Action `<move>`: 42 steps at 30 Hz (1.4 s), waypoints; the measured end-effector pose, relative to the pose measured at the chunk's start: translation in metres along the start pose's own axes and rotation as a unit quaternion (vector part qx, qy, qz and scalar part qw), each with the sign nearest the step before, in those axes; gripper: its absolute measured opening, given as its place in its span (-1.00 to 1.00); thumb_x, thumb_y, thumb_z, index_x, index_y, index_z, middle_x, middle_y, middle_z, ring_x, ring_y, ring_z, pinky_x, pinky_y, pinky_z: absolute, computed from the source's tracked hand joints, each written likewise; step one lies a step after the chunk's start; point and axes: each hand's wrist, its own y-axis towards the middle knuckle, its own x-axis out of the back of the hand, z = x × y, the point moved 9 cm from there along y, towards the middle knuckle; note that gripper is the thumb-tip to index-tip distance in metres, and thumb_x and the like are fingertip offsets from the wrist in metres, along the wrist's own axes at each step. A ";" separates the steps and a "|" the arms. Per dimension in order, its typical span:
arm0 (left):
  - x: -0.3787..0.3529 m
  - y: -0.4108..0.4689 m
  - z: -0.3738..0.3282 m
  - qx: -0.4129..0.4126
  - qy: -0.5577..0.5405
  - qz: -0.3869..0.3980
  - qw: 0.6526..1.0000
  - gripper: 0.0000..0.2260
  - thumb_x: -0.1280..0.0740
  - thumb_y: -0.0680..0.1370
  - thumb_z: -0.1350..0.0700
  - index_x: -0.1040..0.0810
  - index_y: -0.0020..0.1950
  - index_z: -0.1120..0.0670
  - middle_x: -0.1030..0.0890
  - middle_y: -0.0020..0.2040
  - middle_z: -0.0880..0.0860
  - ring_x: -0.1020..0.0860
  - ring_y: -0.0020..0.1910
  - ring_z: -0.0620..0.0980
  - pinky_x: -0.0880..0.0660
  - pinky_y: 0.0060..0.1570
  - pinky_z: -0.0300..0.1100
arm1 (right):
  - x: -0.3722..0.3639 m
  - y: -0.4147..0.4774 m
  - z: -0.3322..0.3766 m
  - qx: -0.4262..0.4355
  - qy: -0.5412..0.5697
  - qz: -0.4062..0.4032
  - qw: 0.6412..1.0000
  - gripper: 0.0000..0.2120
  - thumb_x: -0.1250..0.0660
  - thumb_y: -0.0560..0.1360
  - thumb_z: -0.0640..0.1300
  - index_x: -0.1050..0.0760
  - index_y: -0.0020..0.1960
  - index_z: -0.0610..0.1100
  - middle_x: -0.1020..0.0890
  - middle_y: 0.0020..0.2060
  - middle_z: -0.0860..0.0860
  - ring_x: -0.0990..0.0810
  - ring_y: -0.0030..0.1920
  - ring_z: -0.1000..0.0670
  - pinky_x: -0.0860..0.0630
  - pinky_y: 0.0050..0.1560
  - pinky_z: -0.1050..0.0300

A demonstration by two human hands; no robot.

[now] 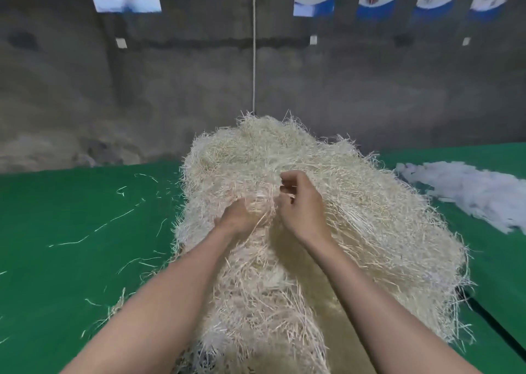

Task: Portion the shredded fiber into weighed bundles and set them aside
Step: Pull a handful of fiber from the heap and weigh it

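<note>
A big mound of cream shredded fiber (355,208) covers the middle of the green table (71,245). My left hand (237,217) is buried in the heap near its middle, fingers curled round a tuft of strands that partly hide them. My right hand (301,200) sits just to its right, fingers curled and pinching a few thin strands at the top of the same tuft. Both forearms reach in from the bottom edge of the view.
A flatter pile of white shredded material (466,194) lies on the table at the right. Loose strands (94,228) are scattered over the left side. A thin cord (253,46) hangs down the grey wall behind. A dark strap (489,322) runs along the lower right.
</note>
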 end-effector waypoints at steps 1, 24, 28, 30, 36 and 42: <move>-0.002 -0.004 0.003 0.000 -0.016 -0.014 1.000 -0.34 -0.43 0.45 -0.02 -0.22 0.48 0.03 -0.37 0.40 0.08 -0.50 0.20 0.04 -0.51 0.13 -0.03 | -0.004 0.007 -0.009 -0.017 -0.007 0.031 0.999 -0.53 -0.25 0.49 -0.39 -0.31 0.35 -0.14 -0.45 0.22 0.01 -0.44 0.24 0.05 -0.38 0.27 0.23; 0.122 -0.043 -0.062 -0.194 -0.173 -0.064 0.963 -0.04 -0.60 0.16 -0.02 -0.21 0.47 -0.08 -0.32 0.44 -0.03 -0.34 0.37 -0.07 -0.29 0.35 -0.09 | -0.045 0.088 0.114 0.313 -0.241 0.142 0.908 -0.70 -0.26 0.34 -0.37 -0.62 -0.03 -0.13 -0.65 -0.08 -0.12 -0.57 0.00 -0.14 -0.39 -0.08 0.08; 0.062 -0.032 -0.029 0.001 -0.097 0.043 0.994 -0.32 -0.55 0.30 0.07 -0.34 0.33 0.15 -0.57 0.12 0.13 -0.57 0.09 0.08 -0.49 -0.14 -0.18 | -0.045 0.081 0.092 0.182 -0.057 0.198 0.961 -0.62 -0.40 0.37 -0.35 -0.48 0.17 -0.19 -0.55 0.05 -0.05 -0.52 0.00 0.00 -0.44 0.06 0.18; 0.065 -0.028 -0.024 0.015 -0.224 -0.015 0.974 -0.69 -0.41 0.42 0.20 -0.49 0.13 0.21 -0.58 0.07 0.05 -0.53 0.07 -0.01 -0.44 -0.12 -0.24 | -0.013 0.073 0.062 0.131 -0.071 0.049 0.988 -0.64 -0.43 0.40 -0.07 -0.37 0.10 -0.09 -0.43 0.00 0.03 -0.45 0.04 -0.03 -0.41 0.07 0.03; 0.086 -0.017 -0.027 0.046 -0.529 -0.020 0.847 -0.56 -0.19 0.49 0.34 -0.33 0.38 0.20 -0.27 0.44 0.21 -0.33 0.35 0.24 -0.47 0.09 0.26 | -0.068 -0.002 -0.052 0.130 -0.433 0.197 0.870 -0.10 -0.03 0.29 0.55 0.13 0.49 0.19 0.29 0.49 -0.06 0.30 0.48 -0.25 0.38 0.31 -0.42; 0.102 -0.003 -0.026 0.041 -0.631 -0.044 0.773 -0.54 -0.22 0.36 0.39 -0.40 0.27 0.24 -0.48 0.21 0.27 -0.52 0.16 0.23 -0.50 0.10 0.22 | -0.025 0.048 -0.093 0.101 -0.504 0.169 0.841 -0.23 -0.30 0.50 0.04 0.13 0.51 0.19 0.30 0.51 -0.11 0.29 0.49 -0.22 0.20 0.42 -0.36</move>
